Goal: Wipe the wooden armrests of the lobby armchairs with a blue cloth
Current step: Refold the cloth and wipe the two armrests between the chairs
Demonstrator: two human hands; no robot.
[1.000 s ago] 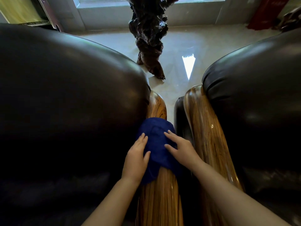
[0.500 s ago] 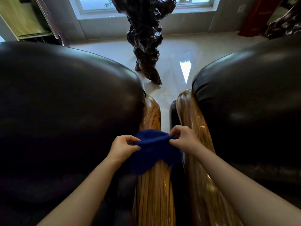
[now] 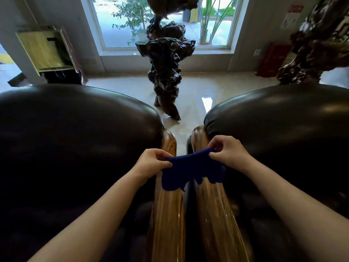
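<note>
Two glossy striped wooden armrests run side by side down the middle: the left armrest (image 3: pixel 167 214) and the right armrest (image 3: pixel 217 210). A dark blue cloth (image 3: pixel 188 173) is stretched in the air across both of them, its lower edge hanging over their tops. My left hand (image 3: pixel 151 163) pinches the cloth's left corner and my right hand (image 3: pixel 229 153) pinches its right corner. Black leather cushions belong to the left armchair (image 3: pixel 75 138) and the right armchair (image 3: pixel 283 129).
A tall dark gnarled root sculpture (image 3: pixel 166 72) stands on the shiny pale floor (image 3: pixel 196 91) beyond the chairs, before a large window. Another dark carving (image 3: pixel 311 44) stands at the back right beside a red box (image 3: pixel 272 59). A wooden cabinet (image 3: pixel 47 50) is at the back left.
The cloth lay on the left armrest under both flat hands. Both hands pinched its corners, lifted it and pulled it out sideways, and it now spans toward the right armrest. The view tilted up.
</note>
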